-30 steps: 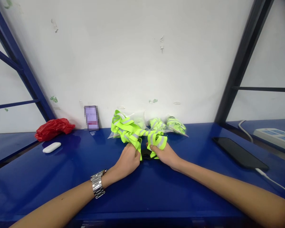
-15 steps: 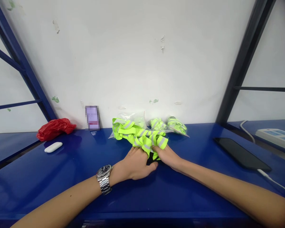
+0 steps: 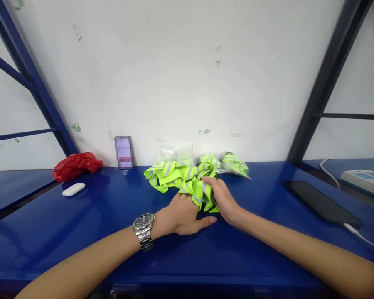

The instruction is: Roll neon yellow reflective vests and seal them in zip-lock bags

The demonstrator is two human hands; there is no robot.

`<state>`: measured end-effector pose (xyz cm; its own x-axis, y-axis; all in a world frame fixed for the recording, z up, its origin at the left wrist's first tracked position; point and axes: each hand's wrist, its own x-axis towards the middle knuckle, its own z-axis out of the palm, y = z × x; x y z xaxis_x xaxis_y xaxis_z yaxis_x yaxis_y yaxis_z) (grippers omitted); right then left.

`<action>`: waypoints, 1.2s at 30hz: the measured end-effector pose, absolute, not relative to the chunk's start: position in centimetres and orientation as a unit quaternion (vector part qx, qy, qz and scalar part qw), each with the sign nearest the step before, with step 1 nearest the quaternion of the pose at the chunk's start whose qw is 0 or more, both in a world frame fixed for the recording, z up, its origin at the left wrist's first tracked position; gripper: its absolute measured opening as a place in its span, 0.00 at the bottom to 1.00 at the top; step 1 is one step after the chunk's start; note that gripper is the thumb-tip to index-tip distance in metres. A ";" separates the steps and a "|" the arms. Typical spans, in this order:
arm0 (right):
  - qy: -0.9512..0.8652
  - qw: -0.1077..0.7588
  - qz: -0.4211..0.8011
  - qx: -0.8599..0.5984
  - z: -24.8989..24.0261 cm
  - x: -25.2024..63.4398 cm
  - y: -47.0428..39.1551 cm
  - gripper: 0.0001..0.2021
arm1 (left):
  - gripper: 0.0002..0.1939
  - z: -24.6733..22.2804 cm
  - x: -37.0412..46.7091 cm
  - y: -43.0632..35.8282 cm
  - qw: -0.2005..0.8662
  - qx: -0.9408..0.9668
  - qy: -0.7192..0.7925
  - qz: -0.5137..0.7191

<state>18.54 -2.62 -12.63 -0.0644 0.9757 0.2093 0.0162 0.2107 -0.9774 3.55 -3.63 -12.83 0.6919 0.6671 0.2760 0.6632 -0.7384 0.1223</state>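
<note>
A neon-yellow reflective strap vest [image 3: 177, 176] with grey stripes lies bunched on the blue shelf [image 3: 81, 232]. My left hand [image 3: 183, 214], with a steel watch on the wrist, rests palm down against its near edge, fingers under the fabric. My right hand [image 3: 221, 197] grips the right end of the bundle and folds it over. Behind them, against the wall, lie clear bags with more neon vests [image 3: 233, 164].
A red plastic bag [image 3: 76, 164] and a white earbud case [image 3: 74, 189] sit at the left. A small card [image 3: 124, 151] leans on the wall. A black phone [image 3: 322, 203] on a white cable lies at the right, a power strip [image 3: 364, 177] beyond it.
The vest has been gathered tighter and pushed lower. My left hand has turned palm down at its near edge, and my right hand has moved up onto the fold.
</note>
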 end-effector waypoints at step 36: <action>-0.822 0.353 0.145 -0.423 -13.9 19.3 -1.7 0.17 | 0.13 -11.9 2.7 -2.9 0.197 0.896 0.341 0.205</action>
